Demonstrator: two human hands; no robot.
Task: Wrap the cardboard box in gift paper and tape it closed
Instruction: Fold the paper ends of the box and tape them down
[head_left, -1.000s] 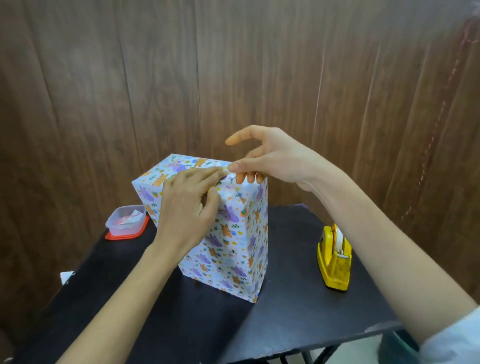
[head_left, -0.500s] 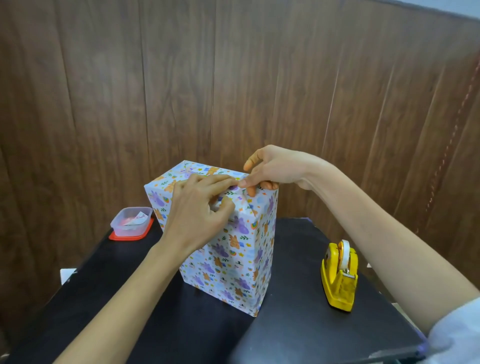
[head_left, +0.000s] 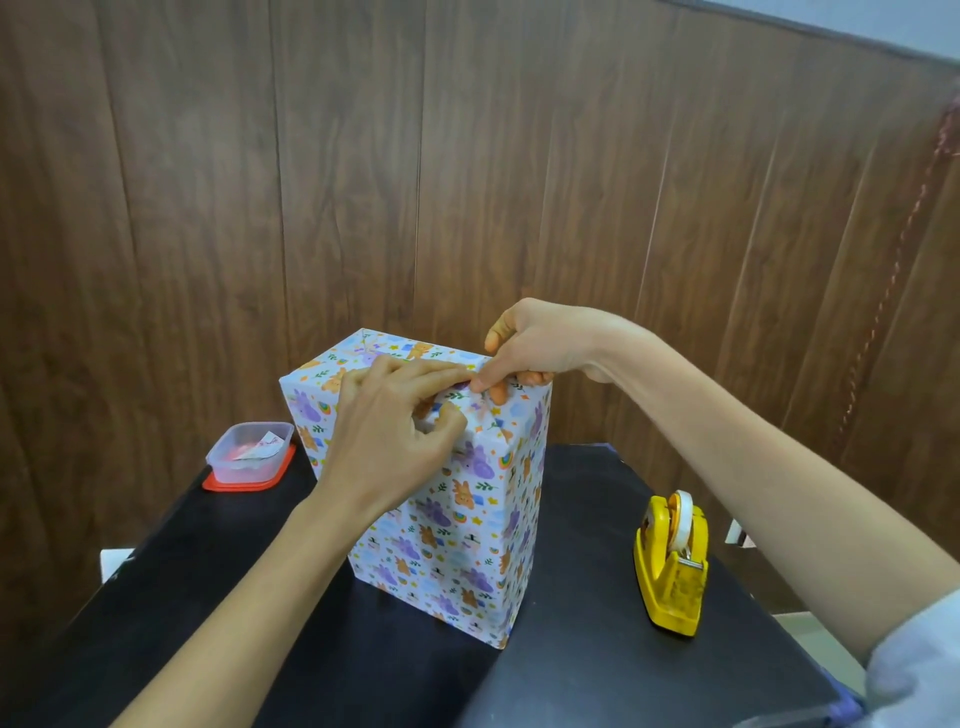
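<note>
The cardboard box (head_left: 457, 530) stands upright on the black table (head_left: 571, 649), covered in white gift paper printed with purple and orange animals. My left hand (head_left: 395, 441) rests against its upper near face, fingers pressing the folded paper at the top edge. My right hand (head_left: 540, 348) reaches over the top right corner, thumb and fingertips pinched on the paper fold where it meets my left fingertips. Whether tape lies under the fingers I cannot tell.
A yellow tape dispenser (head_left: 672, 566) with a white roll stands to the right of the box. At the table's far left sits a clear plastic tub (head_left: 249, 452) on a red lid. A wooden panel wall (head_left: 467, 182) rises close behind.
My right hand came down from above the box and closed its fingers onto the top corner fold. My left hand stayed pressed on the paper. The camera view tilted.
</note>
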